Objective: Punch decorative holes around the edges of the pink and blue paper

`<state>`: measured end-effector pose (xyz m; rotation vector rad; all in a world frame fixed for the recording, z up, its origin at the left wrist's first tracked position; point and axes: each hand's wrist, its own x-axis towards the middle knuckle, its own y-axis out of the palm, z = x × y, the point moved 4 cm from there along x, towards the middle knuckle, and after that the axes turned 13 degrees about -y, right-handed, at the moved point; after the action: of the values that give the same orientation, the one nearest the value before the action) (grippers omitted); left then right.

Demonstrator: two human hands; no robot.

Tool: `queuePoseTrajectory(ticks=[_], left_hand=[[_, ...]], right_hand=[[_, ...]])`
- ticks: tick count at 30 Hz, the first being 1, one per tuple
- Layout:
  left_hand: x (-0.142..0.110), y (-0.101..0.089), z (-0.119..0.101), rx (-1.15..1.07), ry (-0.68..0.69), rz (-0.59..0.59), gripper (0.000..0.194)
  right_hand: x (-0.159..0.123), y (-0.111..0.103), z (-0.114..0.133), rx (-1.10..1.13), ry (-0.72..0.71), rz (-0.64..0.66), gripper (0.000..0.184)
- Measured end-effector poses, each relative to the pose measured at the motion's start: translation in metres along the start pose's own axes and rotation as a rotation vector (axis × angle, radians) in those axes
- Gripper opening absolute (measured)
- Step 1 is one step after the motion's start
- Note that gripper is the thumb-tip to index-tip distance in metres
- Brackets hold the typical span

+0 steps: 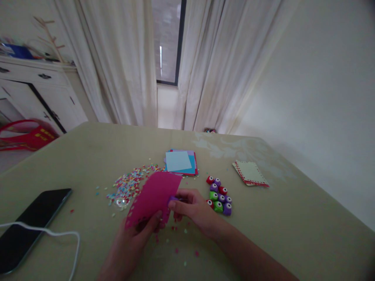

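Observation:
My left hand grips the lower edge of a bright pink sheet of paper, thumb on top. A row of small cut-outs runs along the sheet's left and lower edges. My right hand is closed on a small purple paper punch at the sheet's right edge; my fingers hide most of it. Just right of that hand, several more craft punches in red, purple and green sit in a cluster. Pink and pale paper bits lie scattered on the table beneath my hands.
Behind the pink sheet lies a heap of coloured confetti, with a stack of coloured paper beyond. Cards with punched edges rest at the right. A phone and a white cable are on the left of the table.

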<state>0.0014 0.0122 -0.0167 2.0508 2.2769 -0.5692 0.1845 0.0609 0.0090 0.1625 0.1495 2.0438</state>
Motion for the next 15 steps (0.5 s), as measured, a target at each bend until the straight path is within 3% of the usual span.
queuePoseTrajectory(ticks=[5,15], left_hand=[[-0.001,0.001,-0.005,0.041,0.003,0.034,0.037],[-0.001,0.003,-0.009,-0.022,-0.001,0.020,0.032]], right_hand=[[-0.001,0.002,0.001,-0.028,0.012,0.040,0.049],[-0.001,0.001,-0.005,-0.040,0.049,-0.001,0.047]])
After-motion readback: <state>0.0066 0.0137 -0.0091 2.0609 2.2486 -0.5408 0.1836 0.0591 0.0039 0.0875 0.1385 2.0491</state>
